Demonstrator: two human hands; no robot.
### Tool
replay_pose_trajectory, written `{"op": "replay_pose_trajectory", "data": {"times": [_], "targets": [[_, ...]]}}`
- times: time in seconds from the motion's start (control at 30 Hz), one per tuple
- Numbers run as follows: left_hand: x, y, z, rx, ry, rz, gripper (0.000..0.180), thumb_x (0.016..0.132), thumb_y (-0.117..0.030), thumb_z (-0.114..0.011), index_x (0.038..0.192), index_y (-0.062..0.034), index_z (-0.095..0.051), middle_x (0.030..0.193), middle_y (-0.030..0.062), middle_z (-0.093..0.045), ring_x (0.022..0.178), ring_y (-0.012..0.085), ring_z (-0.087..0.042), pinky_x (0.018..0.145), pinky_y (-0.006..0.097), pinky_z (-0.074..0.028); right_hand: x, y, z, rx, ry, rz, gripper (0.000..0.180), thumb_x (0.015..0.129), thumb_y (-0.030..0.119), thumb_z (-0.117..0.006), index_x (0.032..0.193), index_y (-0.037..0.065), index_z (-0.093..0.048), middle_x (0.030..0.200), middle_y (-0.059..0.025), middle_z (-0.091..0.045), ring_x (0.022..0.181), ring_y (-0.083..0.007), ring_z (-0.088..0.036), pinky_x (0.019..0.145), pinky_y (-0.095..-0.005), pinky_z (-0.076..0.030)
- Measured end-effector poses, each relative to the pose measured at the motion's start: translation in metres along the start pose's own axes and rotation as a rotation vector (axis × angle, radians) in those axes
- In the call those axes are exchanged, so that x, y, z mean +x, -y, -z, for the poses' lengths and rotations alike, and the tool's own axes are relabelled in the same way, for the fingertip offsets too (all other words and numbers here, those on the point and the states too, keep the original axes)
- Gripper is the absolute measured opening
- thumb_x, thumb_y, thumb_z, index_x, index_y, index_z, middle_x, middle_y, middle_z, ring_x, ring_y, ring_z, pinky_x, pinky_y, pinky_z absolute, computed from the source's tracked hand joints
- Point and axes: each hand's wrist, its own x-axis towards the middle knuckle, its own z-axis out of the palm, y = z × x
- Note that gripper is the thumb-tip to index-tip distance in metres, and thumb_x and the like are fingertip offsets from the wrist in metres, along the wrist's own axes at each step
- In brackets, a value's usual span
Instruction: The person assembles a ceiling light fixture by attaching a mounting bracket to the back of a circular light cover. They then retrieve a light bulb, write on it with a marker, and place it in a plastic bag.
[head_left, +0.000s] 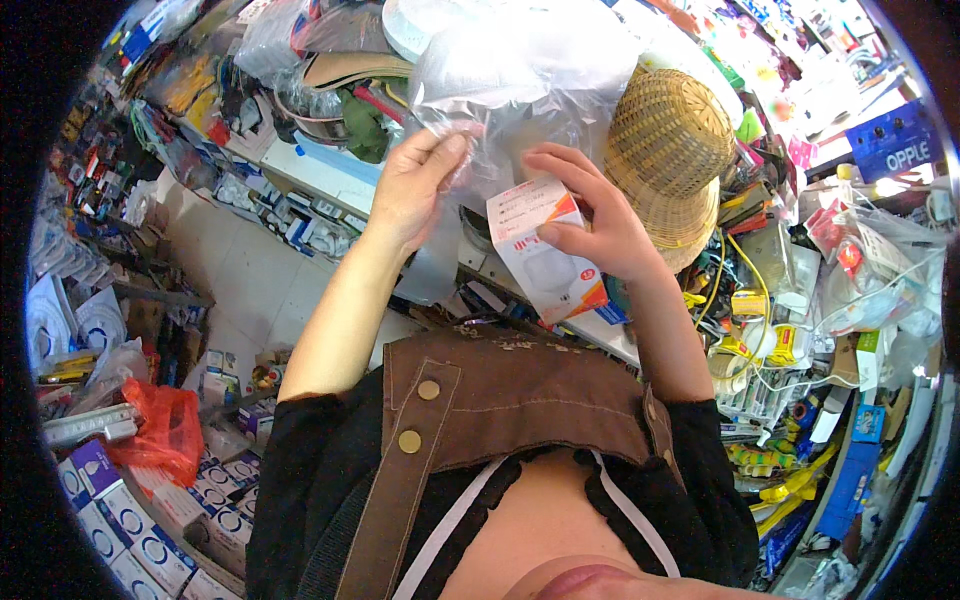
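Between the thumb and fingers of my left hand [425,178] the edge of a clear plastic bag [480,80] is pinched. The bag rises in front of me, bright with glare at its top. My right hand [600,210] grips a small white and orange cardboard box [548,255] by its upper right side, thumb on the front and fingers behind. The box is tilted and shows a picture of a rounded white item. It hangs just below the bag, apart from my left hand.
A woven straw hat [672,140] sits right of my right hand. A white counter edge [315,170] runs behind my left arm. Stacked boxes [130,530] and a red plastic bag [160,430] fill the lower left. Yellow cables [765,300] and packaged goods crowd the right.
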Motion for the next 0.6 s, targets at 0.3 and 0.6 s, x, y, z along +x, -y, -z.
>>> {"op": "replay_pose_trajectory", "data": {"times": [0.3,0.6], "targets": [[0.005,0.008,-0.009,0.076,-0.080,-0.109,0.012,0.089,-0.013,-0.059,0.097,-0.0041,-0.062,0.083,-0.0014,-0.060,0.072,0.0064,-0.052,0.064,0.020,-0.040,0.001,0.008,-0.013,-0.196,-0.030,-0.126,0.057,0.069,0.021,-0.070,0.119,-0.001,-0.054,0.129,-0.0141,-0.044,0.115,-0.0253,-0.050,0.092,-0.0319,-0.042],[0.004,0.011,-0.014,0.272,-0.125,-0.137,0.010,0.083,-0.013,-0.068,0.084,-0.0043,-0.063,0.072,-0.0046,-0.058,0.065,0.0038,-0.048,0.060,0.021,-0.039,-0.005,0.006,-0.005,-0.307,0.008,-0.117,0.056,0.069,0.023,-0.070,0.119,0.002,-0.055,0.134,-0.0155,-0.040,0.120,-0.0282,-0.046,0.097,-0.0363,-0.038]]}}
